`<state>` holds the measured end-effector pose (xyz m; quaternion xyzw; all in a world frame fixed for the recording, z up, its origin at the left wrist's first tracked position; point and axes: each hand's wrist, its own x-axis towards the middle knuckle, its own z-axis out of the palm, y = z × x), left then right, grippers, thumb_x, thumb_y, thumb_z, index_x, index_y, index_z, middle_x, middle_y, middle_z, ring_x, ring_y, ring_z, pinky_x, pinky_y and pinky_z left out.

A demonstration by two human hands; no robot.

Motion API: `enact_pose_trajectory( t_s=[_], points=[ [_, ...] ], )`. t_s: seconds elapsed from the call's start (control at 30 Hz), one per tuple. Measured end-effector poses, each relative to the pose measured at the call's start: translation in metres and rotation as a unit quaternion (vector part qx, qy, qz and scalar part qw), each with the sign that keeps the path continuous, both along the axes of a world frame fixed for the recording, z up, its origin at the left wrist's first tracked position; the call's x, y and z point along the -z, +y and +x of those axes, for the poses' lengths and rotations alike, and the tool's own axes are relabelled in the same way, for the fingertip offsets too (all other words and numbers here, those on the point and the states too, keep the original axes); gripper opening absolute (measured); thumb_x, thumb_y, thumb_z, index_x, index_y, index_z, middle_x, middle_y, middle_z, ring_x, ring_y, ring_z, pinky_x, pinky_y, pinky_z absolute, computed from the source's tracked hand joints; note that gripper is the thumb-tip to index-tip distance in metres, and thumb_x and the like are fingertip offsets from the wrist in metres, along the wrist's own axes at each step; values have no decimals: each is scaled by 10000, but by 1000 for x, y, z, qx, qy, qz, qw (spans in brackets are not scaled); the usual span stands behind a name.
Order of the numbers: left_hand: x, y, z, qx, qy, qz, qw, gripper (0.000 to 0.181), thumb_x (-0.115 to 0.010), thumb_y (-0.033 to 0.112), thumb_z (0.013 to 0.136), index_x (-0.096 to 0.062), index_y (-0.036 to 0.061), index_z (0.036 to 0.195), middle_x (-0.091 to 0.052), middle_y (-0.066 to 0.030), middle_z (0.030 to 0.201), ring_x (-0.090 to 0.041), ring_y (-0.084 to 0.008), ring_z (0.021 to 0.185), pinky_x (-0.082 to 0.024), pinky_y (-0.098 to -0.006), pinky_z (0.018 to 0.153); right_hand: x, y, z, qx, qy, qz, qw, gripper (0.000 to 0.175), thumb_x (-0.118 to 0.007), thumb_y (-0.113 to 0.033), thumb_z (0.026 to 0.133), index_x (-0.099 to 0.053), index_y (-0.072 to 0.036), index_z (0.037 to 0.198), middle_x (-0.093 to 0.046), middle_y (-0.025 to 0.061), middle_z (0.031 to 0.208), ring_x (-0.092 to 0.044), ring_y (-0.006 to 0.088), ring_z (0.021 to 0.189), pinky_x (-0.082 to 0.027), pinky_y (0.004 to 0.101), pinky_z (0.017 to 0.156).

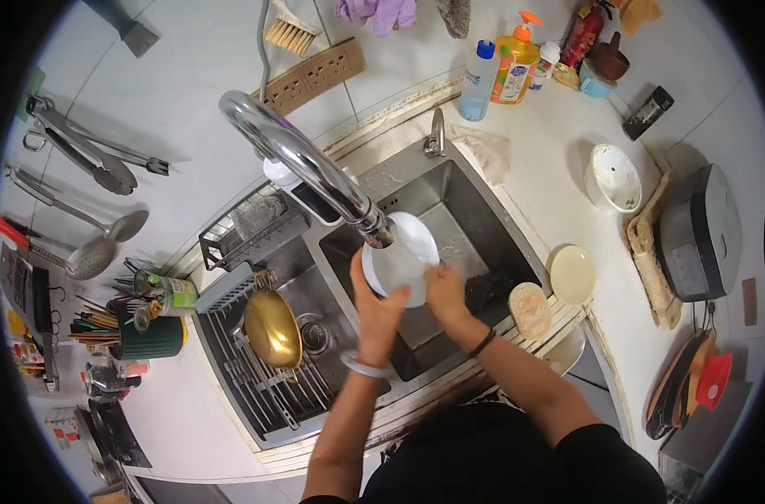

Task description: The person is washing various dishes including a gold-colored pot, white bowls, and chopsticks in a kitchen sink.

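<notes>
My left hand grips a white bowl by its left side, thumb along the near edge. Water from the chrome faucet runs into the tilted bowl. On the bowl's right side my right hand has its fingers curled against the rim, blurred by motion. Both hands are over the right basin of a steel double sink. A dark scrubbing pad lies in that basin, just right of my right hand.
In the left basin, a golden bowl leans on a drying rack. An oval sponge and a cream dish sit by the right rim. A white bowl with food scraps and soap bottle stand on the counter.
</notes>
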<state>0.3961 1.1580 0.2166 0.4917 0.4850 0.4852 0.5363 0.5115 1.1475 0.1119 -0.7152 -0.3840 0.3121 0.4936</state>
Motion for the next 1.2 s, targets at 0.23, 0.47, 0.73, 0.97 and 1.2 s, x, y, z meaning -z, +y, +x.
enact_pose_trajectory(
  t_s=[0.23, 0.47, 0.73, 0.97, 1.2],
  points=[
    [17, -13, -27, 132, -9, -79, 988, 839, -562, -34, 624, -215, 17, 1386, -440, -118, 1242, -462, -229, 1139, -410, -315, 940, -26, -3, 24, -79, -131, -34, 988, 378, -529, -307, 886, -592, 29, 726, -590, 287, 721, -610, 389, 668, -465, 458, 586],
    [-3, -6, -28, 200, -242, -297, 902, 804, -557, 19, 651, -215, 27, 1379, -438, -153, 1252, -518, -313, 1102, -529, -488, 825, -110, 23, 46, -232, -478, 138, 836, 129, -576, -132, 800, -596, -15, 854, -588, 161, 828, -587, 330, 802, -490, 402, 701],
    [33, -15, -17, 167, -273, -220, 922, 745, -536, -6, 652, -303, 64, 1357, -488, -107, 1210, -553, -265, 1053, -532, -439, 801, -89, 5, 21, -372, -291, 118, 873, 232, -557, -29, 738, -576, 18, 965, -572, 187, 930, -563, 373, 922, -455, 434, 836],
    [13, -31, -5, 115, -263, -264, 921, 757, -522, -17, 599, -359, 76, 1332, -515, -75, 1105, -539, -198, 987, -494, -265, 704, -88, 7, 34, -394, -375, -2, 839, 256, -583, -35, 722, -551, 19, 970, -579, 224, 1000, -549, 402, 957, -437, 453, 840],
    [33, -32, -26, 135, -194, -188, 953, 781, -511, -14, 577, -362, 80, 1338, -513, -71, 1116, -531, -201, 1012, -478, -268, 764, -82, 1, 34, -509, -187, -159, 825, 199, -574, -109, 742, -579, -30, 925, -618, 229, 945, -596, 366, 906, -459, 443, 779]
  ],
)
